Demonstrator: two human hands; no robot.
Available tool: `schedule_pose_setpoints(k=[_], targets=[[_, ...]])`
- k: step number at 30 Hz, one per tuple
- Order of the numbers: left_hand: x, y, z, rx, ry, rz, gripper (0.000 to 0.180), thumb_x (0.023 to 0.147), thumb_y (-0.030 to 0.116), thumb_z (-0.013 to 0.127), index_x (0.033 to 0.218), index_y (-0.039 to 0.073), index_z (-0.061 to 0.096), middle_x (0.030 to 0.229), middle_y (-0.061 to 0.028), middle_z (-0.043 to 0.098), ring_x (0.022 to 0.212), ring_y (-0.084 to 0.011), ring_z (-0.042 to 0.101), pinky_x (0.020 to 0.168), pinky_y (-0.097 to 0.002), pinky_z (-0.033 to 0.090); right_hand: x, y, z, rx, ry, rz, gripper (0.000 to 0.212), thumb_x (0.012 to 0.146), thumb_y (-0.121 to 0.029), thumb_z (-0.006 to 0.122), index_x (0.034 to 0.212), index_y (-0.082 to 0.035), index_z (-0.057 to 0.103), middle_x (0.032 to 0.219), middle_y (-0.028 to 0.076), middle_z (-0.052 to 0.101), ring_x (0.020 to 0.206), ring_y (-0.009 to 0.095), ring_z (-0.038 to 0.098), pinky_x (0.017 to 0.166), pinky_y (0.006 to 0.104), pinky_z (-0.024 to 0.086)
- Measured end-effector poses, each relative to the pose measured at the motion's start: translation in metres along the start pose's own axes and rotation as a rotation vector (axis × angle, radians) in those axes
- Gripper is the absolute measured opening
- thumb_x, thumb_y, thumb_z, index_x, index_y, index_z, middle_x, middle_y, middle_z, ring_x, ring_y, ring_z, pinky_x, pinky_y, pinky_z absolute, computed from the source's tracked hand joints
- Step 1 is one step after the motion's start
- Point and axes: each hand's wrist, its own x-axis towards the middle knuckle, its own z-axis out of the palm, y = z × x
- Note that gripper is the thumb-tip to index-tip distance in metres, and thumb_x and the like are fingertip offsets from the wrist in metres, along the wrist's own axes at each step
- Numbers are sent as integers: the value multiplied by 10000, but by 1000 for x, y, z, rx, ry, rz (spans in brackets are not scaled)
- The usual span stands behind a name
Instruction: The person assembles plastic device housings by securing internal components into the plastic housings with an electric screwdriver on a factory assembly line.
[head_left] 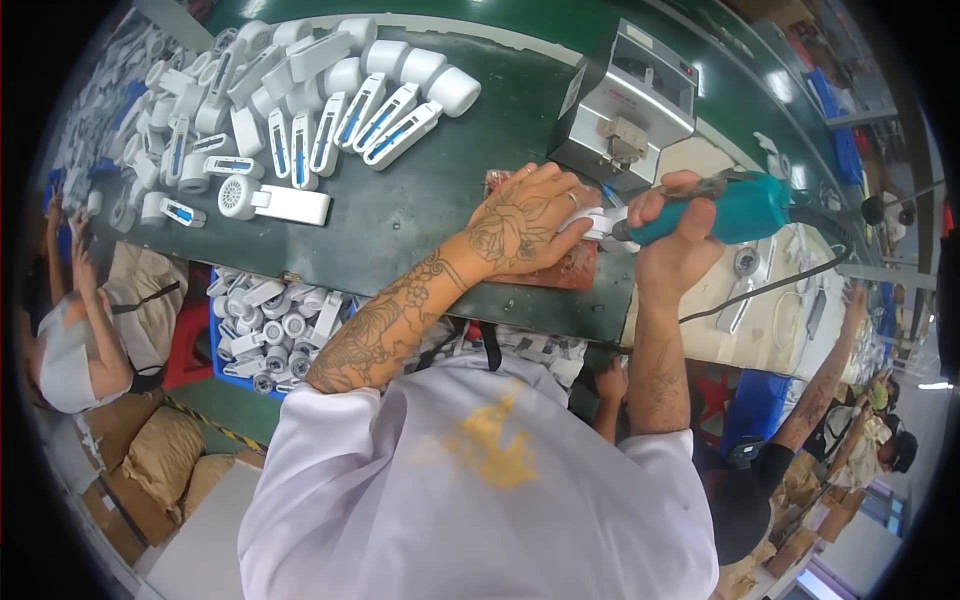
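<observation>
My right hand (685,225) is wrapped round a teal electric screwdriver (748,210), held nearly level with its tip pointing left. The tip meets a white plastic piece (597,224), most of which lies hidden under my left hand (528,218). My left hand presses down on that piece, fingers bent over it, on a reddish-brown pad (572,270) on the green table. To the left, a white handheld fan (288,204) with a round grille lies by itself. Behind it stands a row of white fans (385,115) with open handles showing blue strips inside.
A silver-grey machine (628,105) stands behind my hands. The screwdriver's dark cable (770,290) trails over a cream cloth (775,310) at right. Many white fans pile up at far left, and a blue crate (232,368) of them sits below the table edge. Other people work on both sides.
</observation>
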Motion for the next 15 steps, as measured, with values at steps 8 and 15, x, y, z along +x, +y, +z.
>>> schedule_pose_setpoints(k=[8,15], targets=[[5,-3,0,-14,-44,46,298,917,210,607,1185,85,633,1174,-81,625,1052,-295,561,871,-452,430,-12,33,-5,-24,26,-94,443,959,-468,637,916,-35,552,690,45,563,594,141,553,550,283,445],[19,21,-10,33,-110,20,314,897,185,634,1184,56,634,1241,-71,615,1039,-307,560,898,-443,434,-12,26,-15,-9,19,-74,362,973,-330,655,1004,18,558,733,53,581,622,153,557,597,297,472]])
